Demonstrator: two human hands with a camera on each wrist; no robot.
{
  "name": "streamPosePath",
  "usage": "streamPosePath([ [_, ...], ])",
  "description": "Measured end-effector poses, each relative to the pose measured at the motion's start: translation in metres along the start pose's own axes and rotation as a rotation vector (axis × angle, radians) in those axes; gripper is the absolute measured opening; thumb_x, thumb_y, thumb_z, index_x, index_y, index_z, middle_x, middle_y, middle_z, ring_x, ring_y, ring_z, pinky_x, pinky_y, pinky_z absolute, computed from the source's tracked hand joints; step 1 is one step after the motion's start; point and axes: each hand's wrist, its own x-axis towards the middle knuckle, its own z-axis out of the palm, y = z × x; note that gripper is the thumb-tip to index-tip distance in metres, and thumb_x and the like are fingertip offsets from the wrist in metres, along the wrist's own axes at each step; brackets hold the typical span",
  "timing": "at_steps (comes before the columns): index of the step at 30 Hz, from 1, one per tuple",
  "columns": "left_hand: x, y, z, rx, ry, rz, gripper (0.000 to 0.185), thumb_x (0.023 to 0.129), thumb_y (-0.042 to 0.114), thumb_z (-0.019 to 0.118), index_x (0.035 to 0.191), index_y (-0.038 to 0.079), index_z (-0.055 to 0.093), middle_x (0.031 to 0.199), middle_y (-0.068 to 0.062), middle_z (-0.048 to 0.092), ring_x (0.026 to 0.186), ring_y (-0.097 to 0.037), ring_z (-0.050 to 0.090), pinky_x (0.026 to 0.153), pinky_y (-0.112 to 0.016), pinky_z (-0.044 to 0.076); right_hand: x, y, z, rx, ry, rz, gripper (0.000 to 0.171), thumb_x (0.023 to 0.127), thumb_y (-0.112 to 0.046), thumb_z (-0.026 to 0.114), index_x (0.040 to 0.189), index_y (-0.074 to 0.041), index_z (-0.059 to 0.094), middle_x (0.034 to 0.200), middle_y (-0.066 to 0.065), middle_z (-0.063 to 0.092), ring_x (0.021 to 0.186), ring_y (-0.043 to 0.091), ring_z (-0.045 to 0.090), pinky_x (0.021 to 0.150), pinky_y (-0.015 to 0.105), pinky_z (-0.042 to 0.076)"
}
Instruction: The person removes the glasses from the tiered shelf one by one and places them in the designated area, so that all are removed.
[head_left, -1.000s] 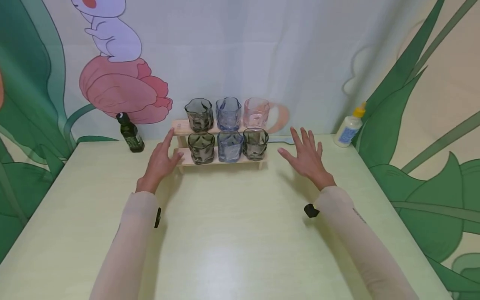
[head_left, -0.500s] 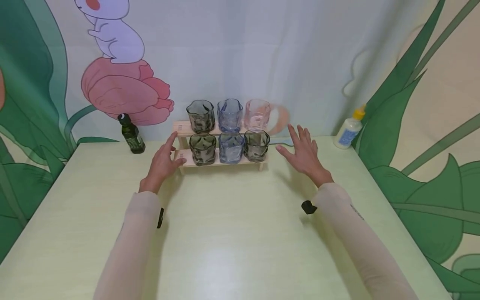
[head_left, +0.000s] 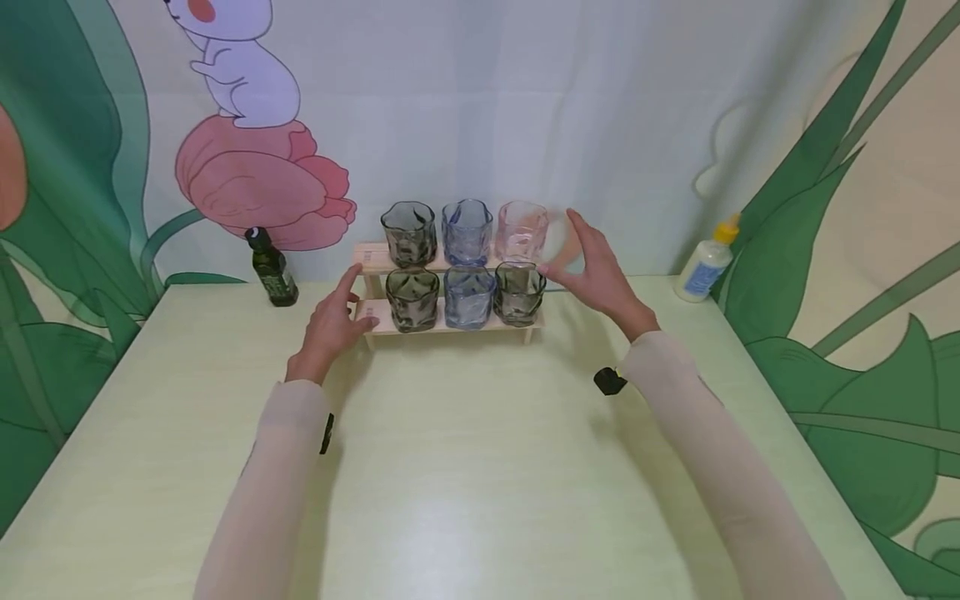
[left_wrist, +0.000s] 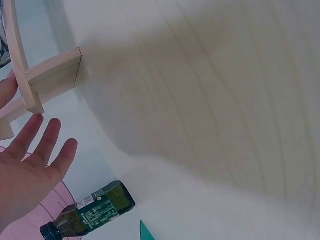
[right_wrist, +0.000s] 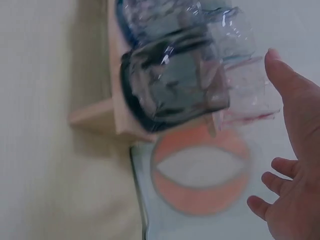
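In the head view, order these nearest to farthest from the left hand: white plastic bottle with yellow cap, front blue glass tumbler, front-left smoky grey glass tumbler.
From the left hand:
1. Smoky grey glass tumbler, front row's left end.
2. Blue glass tumbler, front row's middle.
3. White plastic bottle with yellow cap, table's right side.

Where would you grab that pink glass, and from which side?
Probably by its upper wall, from the person's right. The pink glass stands upright at the right end of the wooden stand's upper shelf, with a blue glass close on its left and a dark glass in front. The right hand is on that freer side.
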Motion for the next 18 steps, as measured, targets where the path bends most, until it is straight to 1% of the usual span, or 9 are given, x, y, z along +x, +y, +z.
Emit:
streamPosePath([
  [3, 0.001, -0.002, 0.001, -0.008, -0.004, -0.011, 0.093, 0.095, 0.016, 0.069, 0.161, 0.034, 0.006, 0.143, -0.025, 0.049, 0.121, -0.043, 0.052, 0.099, -0.062, 0.041, 0.009, -0.011, 0.002, 0.071, 0.034, -0.009, 0.097, 0.087, -0.036, 0.076, 0.161, -0.023, 0.015, 0.163, 0.016, 0.026, 0.148, 0.037, 0.030, 0.115, 0.062, 0.027],
  [5, 0.002, -0.003, 0.002, -0.012, -0.005, -0.018, 0.093, 0.095, 0.016, 0.069, 0.161, 0.034, 0.005, 0.144, -0.025, 0.049, 0.121, -0.043, 0.052, 0.098, -0.061, 0.041, 0.016, -0.016, 0.005, 0.090, 0.041, -0.017, 0.097, 0.086, -0.031, 0.078, 0.161, -0.021, 0.017, 0.161, 0.018, 0.029, 0.145, 0.039, 0.035, 0.113, 0.062, 0.031],
  [7, 0.002, -0.003, 0.002, -0.013, -0.005, -0.024, 0.093, 0.095, 0.015, 0.069, 0.161, 0.034, 0.006, 0.144, -0.024, 0.049, 0.121, -0.043, 0.053, 0.098, -0.061, 0.042, 0.022, -0.020, 0.006, 0.108, 0.039, -0.018, 0.097, 0.085, -0.029, 0.079, 0.160, -0.021, 0.019, 0.160, 0.018, 0.031, 0.144, 0.040, 0.037, 0.112, 0.062, 0.032],
  [10, 0.002, -0.002, 0.002, -0.014, -0.005, -0.029, 0.093, 0.095, 0.015, 0.069, 0.161, 0.035, 0.007, 0.144, -0.024, 0.049, 0.122, -0.043, 0.053, 0.099, -0.061, 0.042, 0.032, -0.025, 0.008, 0.116, 0.014, -0.018, 0.096, 0.085, -0.028, 0.079, 0.160, -0.020, 0.020, 0.158, 0.020, 0.033, 0.142, 0.041, 0.038, 0.111, 0.061, 0.034],
  [13, 0.003, 0.000, 0.002, -0.014, -0.008, -0.038, 0.093, 0.095, 0.016, 0.069, 0.161, 0.036, 0.006, 0.144, -0.024, 0.049, 0.122, -0.043, 0.053, 0.099, -0.061, 0.042, 0.041, -0.027, 0.009, 0.108, -0.020, 0.002, 0.096, 0.086, -0.028, 0.079, 0.160, -0.020, 0.019, 0.158, 0.021, 0.033, 0.143, 0.041, 0.038, 0.111, 0.060, 0.034],
  [18, 0.003, 0.001, 0.000, -0.010, -0.009, -0.047, 0.092, 0.095, 0.016, 0.069, 0.160, 0.036, 0.007, 0.144, -0.023, 0.048, 0.121, -0.042, 0.053, 0.099, -0.060, 0.042, 0.053, -0.026, 0.012, 0.111, -0.070, 0.055, 0.096, 0.087, -0.028, 0.078, 0.161, -0.024, 0.017, 0.161, 0.017, 0.031, 0.142, 0.040, 0.039, 0.110, 0.059, 0.036],
])
